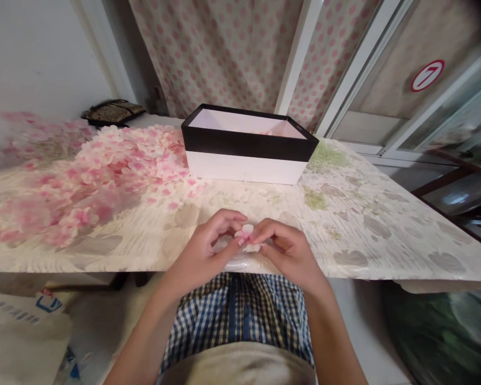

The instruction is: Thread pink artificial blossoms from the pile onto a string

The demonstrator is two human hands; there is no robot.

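Both hands, left point(210, 243) and right point(291, 248), had their fingertips closed on one pink-and-white flower point(247, 233) between them, over the near edge of the table point(364, 224). The box point(244, 166) stood beyond them, its long side running crosswise.

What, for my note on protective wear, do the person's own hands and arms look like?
The left hand and right hand are ungloved, with no rings visible. Both forearms are bare, with no sleeve, watch or bracelet in view.
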